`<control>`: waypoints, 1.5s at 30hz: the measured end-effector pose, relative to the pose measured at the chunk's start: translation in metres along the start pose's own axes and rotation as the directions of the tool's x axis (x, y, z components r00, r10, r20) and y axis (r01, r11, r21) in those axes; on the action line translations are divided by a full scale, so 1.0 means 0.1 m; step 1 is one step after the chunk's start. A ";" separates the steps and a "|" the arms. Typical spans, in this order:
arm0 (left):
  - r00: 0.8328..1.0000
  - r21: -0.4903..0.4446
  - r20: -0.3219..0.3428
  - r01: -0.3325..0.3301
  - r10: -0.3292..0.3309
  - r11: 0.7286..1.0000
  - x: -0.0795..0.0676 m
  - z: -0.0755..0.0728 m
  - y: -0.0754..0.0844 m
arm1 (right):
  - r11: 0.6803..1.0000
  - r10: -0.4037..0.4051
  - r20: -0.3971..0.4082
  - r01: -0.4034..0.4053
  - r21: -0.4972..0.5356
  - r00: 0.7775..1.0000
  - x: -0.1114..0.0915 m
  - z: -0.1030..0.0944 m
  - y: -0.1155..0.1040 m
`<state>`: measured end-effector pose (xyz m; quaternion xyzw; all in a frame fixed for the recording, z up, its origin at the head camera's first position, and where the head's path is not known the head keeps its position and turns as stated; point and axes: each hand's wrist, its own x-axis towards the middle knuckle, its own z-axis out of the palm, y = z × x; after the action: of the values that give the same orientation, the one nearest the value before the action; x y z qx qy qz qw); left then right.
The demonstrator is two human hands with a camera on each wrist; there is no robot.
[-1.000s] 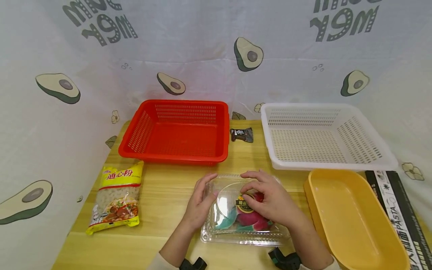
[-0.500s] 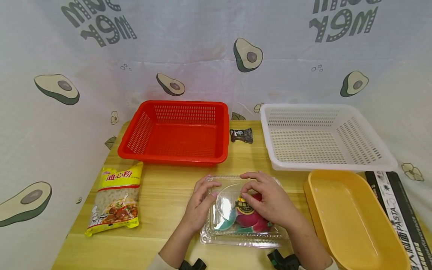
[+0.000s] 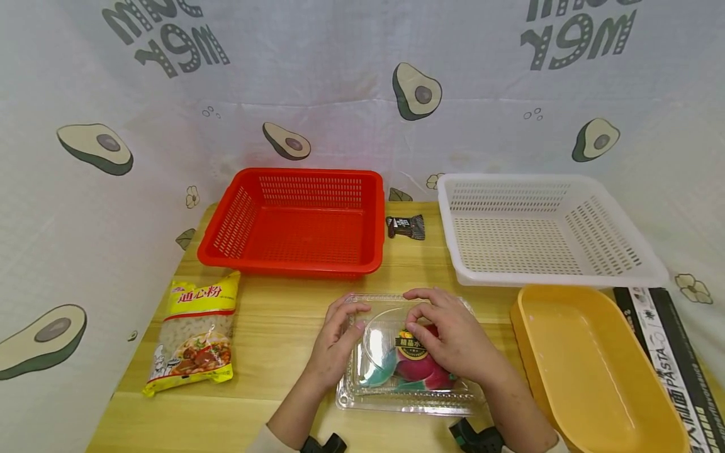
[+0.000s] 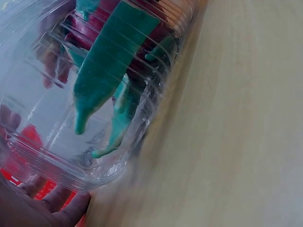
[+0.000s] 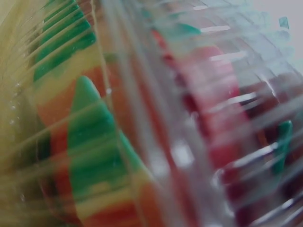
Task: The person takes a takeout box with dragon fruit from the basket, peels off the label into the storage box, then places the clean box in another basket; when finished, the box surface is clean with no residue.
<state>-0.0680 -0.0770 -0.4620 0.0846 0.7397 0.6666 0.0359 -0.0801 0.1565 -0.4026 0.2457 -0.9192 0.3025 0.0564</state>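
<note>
A clear plastic clamshell container (image 3: 362,393) lies on the table in the head view. Through its walls show magenta fruit-like pieces (image 3: 432,375) with green pointed tips (image 4: 106,66); their exact kind is unclear. My left hand (image 3: 334,343) holds the container's left side, thumb by the lid and bent fingers at the far left corner. On the lid is a round black-and-gold sticker (image 3: 409,346). My right hand (image 3: 455,336) reaches over the lid, thumb and index finger pinching at the sticker's upper right edge. The right wrist view is blurred and shows ribbed plastic with coloured pieces behind.
A red basket (image 3: 308,267) and a white basket (image 3: 544,277) stand at the back, a small dark wrapped snack (image 3: 405,227) between them. To the left lies a macaroni bag (image 3: 195,336). A yellow bin (image 3: 600,358) and a black-and-white pasta box (image 3: 668,365) are on the right.
My left fingers have bent inward over the container's far left corner since a second ago. The right hand's pinch at the sticker has barely moved. The container stays in place.
</note>
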 end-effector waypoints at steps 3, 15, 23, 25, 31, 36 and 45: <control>1.000 0.008 -0.001 -0.007 0.007 1.000 0.00 0.00 0.00 | 1.000 -0.008 -0.002 0.008 -0.003 1.000 0.00 0.00 0.01; 1.000 -0.008 0.010 -0.021 0.021 1.000 0.01 0.01 -0.01 | 0.999 -0.031 -0.018 0.031 -0.009 0.999 -0.01 0.01 0.02; 1.000 -0.010 0.009 -0.029 0.029 1.000 0.02 0.01 -0.02 | 0.999 -0.041 -0.016 0.041 -0.007 0.999 -0.02 0.01 0.02; 1.000 -0.010 0.010 -0.026 0.026 1.000 0.01 0.01 -0.02 | 0.999 -0.044 -0.016 0.044 -0.005 0.999 -0.02 0.01 0.02; 1.000 -0.015 0.014 -0.018 0.018 1.000 0.01 0.01 -0.01 | 0.999 -0.053 -0.020 0.053 -0.003 0.998 -0.02 0.00 0.02; 1.000 -0.017 0.013 -0.023 0.023 1.000 0.01 0.01 -0.01 | 0.998 -0.055 -0.017 0.055 0.004 0.998 -0.02 0.01 0.03; 0.999 -0.018 0.016 -0.029 0.029 0.999 0.01 0.01 -0.02 | 0.998 -0.065 -0.026 0.065 0.021 0.998 -0.03 0.01 0.03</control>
<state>-0.0687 -0.0761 -0.4639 0.1004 0.7321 0.6730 0.0329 -0.0790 0.1594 -0.4061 0.2721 -0.9066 0.3137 0.0750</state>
